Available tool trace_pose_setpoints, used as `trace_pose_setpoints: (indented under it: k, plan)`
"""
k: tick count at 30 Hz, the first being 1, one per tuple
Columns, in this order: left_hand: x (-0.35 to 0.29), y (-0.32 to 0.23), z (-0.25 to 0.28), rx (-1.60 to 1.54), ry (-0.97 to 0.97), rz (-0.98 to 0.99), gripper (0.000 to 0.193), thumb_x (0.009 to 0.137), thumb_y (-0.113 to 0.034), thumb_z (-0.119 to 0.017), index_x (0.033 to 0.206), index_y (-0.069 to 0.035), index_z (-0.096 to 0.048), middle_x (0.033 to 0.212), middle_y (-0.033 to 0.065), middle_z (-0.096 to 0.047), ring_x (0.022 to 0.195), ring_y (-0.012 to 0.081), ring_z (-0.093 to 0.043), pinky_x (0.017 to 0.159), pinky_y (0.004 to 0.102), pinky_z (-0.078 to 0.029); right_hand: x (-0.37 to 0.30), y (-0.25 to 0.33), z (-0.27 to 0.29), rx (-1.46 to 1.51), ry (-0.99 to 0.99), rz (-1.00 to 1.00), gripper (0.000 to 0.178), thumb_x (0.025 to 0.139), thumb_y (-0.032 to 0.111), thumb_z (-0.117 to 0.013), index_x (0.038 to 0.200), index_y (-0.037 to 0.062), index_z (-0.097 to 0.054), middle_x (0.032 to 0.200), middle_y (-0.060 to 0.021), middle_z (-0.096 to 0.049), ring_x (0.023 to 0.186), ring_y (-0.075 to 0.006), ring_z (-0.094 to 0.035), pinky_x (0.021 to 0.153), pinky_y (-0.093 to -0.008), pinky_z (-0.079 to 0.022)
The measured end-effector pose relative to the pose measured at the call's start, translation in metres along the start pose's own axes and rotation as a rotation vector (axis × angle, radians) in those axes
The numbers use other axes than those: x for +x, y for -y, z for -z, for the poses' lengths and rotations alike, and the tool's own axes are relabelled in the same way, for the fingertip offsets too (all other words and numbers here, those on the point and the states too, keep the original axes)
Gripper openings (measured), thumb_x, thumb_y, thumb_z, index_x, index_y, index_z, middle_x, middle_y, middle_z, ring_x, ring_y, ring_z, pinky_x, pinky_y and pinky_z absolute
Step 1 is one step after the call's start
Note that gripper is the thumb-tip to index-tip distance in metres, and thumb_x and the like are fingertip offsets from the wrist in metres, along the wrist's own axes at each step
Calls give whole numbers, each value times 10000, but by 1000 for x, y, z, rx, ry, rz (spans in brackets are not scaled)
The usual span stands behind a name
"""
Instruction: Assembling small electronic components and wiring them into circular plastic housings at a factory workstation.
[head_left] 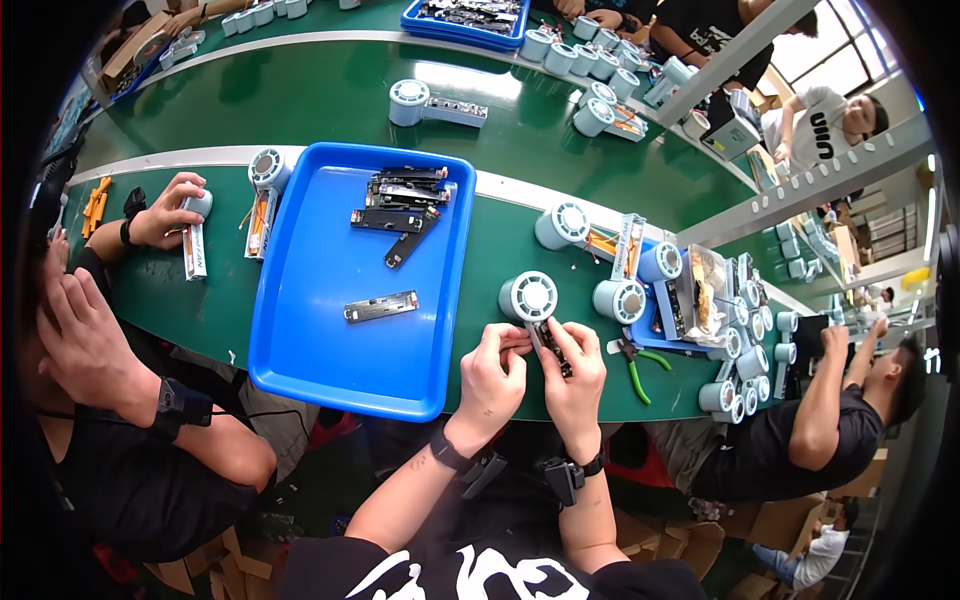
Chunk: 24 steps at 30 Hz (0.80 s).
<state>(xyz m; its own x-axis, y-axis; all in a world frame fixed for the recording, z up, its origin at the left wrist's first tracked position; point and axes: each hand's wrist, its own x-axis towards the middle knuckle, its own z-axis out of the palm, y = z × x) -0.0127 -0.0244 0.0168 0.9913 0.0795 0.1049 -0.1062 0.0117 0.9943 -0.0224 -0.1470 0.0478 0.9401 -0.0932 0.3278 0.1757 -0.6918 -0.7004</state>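
Note:
Between my two hands is a small light-blue handheld fan (528,297), its round grilled head pointing away from me and its handle toward me. The fingers of my left hand (492,375) pinch the handle just below the head on its left side. My right hand (574,378) closes round the handle from the right, thumb and fingers on a dark strip (552,352) with small parts along it. My fingers cover much of the handle. Left of my hands, a blue tray (300,330) holds a loose black strip-shaped part (381,306) and a pile of similar ones (400,205).
Green-handled cutters (638,372) lie right of my hands. Beyond them are several fans (740,350) and a smaller blue bin (640,325). A co-worker's hand (170,212) holds a fan (194,245) at left. Another person (830,430) sits at right. A conveyor (330,90) runs behind.

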Motion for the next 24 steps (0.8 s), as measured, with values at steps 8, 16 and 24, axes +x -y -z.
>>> trace_pose_setpoints:
  k: [8,16,24]
  plan:
    - [-1,3,-3,18,-1,-1,206,895,160,-549,1075,63,-570,1003,197,-751,937,260,-772,832,334,-631,3,0,-2,-89,-41,42,363,834,-3,-763,1194,40,-746,1091,-122,-663,966,-290,-621,815,-392,-526]
    - [-2,4,-3,2,-16,-22,205,894,148,-562,1077,58,-584,977,186,-748,902,263,-772,801,338,-629,-2,-7,0,-321,-23,280,433,830,20,-765,1259,24,-705,1128,-127,-675,944,-303,-619,814,-406,-540]
    - [-3,1,-1,49,19,-19,205,908,148,-566,1096,69,-584,1009,177,-746,935,224,-768,833,314,-629,-5,-14,6,-542,84,439,538,837,38,-738,1357,-35,-617,1166,-162,-670,856,-294,-630,759,-374,-550]
